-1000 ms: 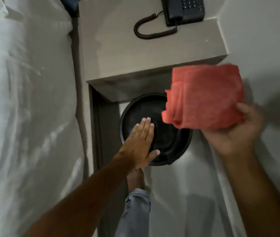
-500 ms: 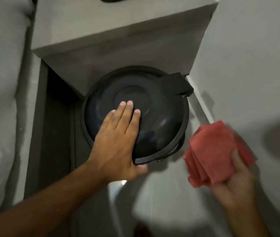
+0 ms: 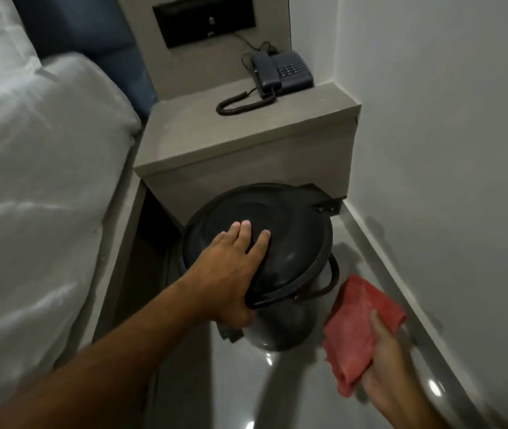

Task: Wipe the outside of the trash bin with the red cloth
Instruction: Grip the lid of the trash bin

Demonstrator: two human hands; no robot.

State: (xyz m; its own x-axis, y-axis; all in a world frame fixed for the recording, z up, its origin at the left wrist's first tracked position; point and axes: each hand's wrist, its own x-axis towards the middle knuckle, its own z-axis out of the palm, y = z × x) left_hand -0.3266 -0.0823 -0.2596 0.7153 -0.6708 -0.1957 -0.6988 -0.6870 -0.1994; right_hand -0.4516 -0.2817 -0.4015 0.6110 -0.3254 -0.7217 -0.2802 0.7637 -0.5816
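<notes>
Head view: my left hand lies flat, holding nothing, steadying the bin, so I'd sweep the cloth gripped in my right hand firmly around its side.

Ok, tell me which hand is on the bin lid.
The left hand, flat on the trash bin lid; the right hand holds the red cloth beside it.

left hand: flat, palm down on the trash bin lid, fingers spread toward its centre, thumb hooked under the near rim, forearm bare | right hand: low, just right of the bin's side wall, fingers closed around the folded red cloth
</notes>
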